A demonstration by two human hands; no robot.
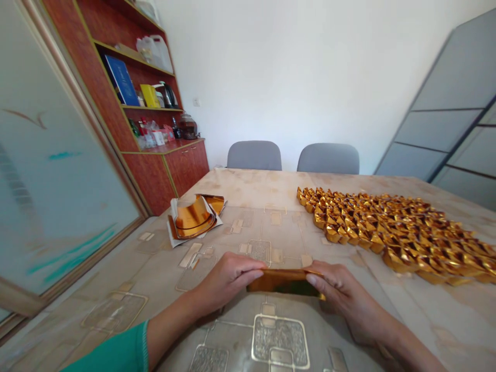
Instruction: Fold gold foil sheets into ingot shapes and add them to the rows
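A folded strip of shiny gold foil paper (284,282) is stretched between my two hands, just above the near part of the table. My left hand (228,276) pinches its left end between thumb and fingers. At the opposite end, my right hand (335,284) grips the strip with the thumb on its near face. Ahead to the left lies a stack of gold foil sheets (194,219) with white edges, curled upward. Rows of folded gold foil ingots (372,222) cover the table's right side.
The table (248,188) wears a patterned beige cover (232,320). Two grey chairs (253,155) stand behind its far edge. On the left are a red-brown shelf cabinet (186,165) and a frosted glass door (62,170). Grey panels (437,88) rise at the right.
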